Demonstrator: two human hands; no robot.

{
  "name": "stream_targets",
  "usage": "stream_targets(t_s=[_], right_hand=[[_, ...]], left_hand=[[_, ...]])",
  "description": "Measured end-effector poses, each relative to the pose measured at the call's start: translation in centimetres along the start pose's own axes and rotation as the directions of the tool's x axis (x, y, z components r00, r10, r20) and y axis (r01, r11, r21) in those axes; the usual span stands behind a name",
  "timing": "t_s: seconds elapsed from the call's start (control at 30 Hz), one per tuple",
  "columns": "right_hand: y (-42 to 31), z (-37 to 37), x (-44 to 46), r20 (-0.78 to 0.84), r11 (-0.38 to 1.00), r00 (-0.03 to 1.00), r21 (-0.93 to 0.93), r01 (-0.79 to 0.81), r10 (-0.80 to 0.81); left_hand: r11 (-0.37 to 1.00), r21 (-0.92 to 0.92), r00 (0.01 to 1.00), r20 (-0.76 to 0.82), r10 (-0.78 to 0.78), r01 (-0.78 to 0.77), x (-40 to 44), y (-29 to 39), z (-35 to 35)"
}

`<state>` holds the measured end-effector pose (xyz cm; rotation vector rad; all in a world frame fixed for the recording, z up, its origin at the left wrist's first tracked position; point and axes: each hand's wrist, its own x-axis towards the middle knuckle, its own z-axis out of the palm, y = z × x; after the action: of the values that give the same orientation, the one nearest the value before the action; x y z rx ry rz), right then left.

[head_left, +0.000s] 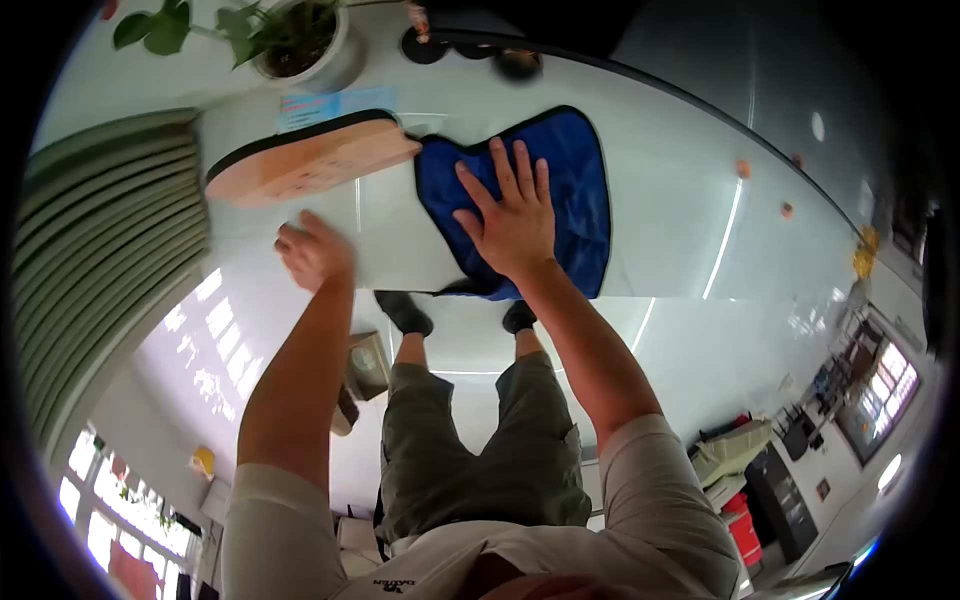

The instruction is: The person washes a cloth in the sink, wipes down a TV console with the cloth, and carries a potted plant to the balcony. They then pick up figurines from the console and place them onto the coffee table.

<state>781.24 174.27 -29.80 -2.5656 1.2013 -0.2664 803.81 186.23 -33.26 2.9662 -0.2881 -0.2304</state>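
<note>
My right hand (512, 215) lies flat with spread fingers on a dark blue cloth (578, 190) with black edging. The cloth is spread on a glossy white tabletop (660, 210), and its lower edge reaches the table's near edge. To the left, my left hand (315, 252) is over the tabletop, slightly blurred. Its fingers are loosely bent and apart, and no object shows in them. Just beyond it is a long peach-coloured piece (310, 160) with a black rim and faint printing. Its right end comes close to the blue cloth.
A potted plant (335, 65) stands at the back left, near a light blue printed sheet (360, 100). Dark round objects (425, 45) sit along the back edge. Ribbed grey-green material (110, 250) borders the left side. Small orange items (743, 169) lie at the right.
</note>
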Motion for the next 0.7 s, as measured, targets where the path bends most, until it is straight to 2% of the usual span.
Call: stream_targets(t_s=[0.03, 0.13, 0.23, 0.3, 0.33, 0.4, 0.43, 0.47, 0.57, 0.67, 0.7], right_hand=[[0.8, -0.5, -0.4, 0.007, 1.000, 1.000, -0.010, -0.028, 0.028], [5.5, -1.6, -2.0, -0.052, 0.944, 0.956, -0.156, -0.292, 0.287], [9.1, -1.4, -3.4, -0.229, 0.814, 0.852, -0.260, -0.519, 0.470], [6.5, -1.3, -2.4, -0.174, 0.845, 0.874, -0.226, -0.485, 0.455], [4.0, -1.3, -1.8, -0.060, 0.892, 0.929, -0.262, -0.368, 0.366], [-1.6, -0.2, -1.3, 0.036, 0.980, 0.979, -0.024, -0.199, 0.200], [-4.3, 0.3, -1.3, 0.143, 0.993, 0.983, -0.015, -0.113, 0.114], [-6.0, 1.5, -1.8, 0.118, 0.992, 0.992, 0.106, -0.063, 0.050], [-6.2, 2.2, -1.7, 0.050, 0.983, 0.999, 0.181, -0.029, 0.020], [-1.8, 1.1, -2.4, 0.062, 0.977, 0.991, 0.171, -0.128, 0.119], [0.3, -0.1, -2.8, 0.122, 0.969, 0.967, 0.074, -0.234, 0.224]], left_hand=[[0.999, -0.003, 0.998, -0.056, 0.036, -0.036, 0.3, -0.6, 1.0], [0.999, -0.033, 0.999, -0.050, 0.012, -0.014, 0.1, 0.2, 0.2], [1.000, -0.011, 1.000, -0.022, 0.022, -0.022, 0.3, -0.3, 0.5], [1.000, -0.007, 0.999, -0.033, 0.020, -0.020, 0.0, 0.0, 0.3], [1.000, -0.008, 0.999, -0.028, 0.021, -0.021, 0.1, -0.3, 0.4], [1.000, 0.005, 1.000, -0.027, 0.007, -0.007, -0.2, 0.0, 0.1], [1.000, 0.009, 0.999, -0.025, 0.021, -0.021, 0.0, -0.5, 0.5], [1.000, 0.009, 1.000, -0.019, 0.017, -0.017, -0.1, -0.5, 0.3], [0.999, 0.030, 0.999, -0.038, 0.027, -0.026, 0.4, -0.7, 0.7], [0.999, 0.035, 1.000, -0.023, 0.016, -0.015, 0.6, -0.8, 1.0], [0.999, 0.032, 1.000, -0.018, 0.003, -0.002, 0.7, -0.8, 0.9]])
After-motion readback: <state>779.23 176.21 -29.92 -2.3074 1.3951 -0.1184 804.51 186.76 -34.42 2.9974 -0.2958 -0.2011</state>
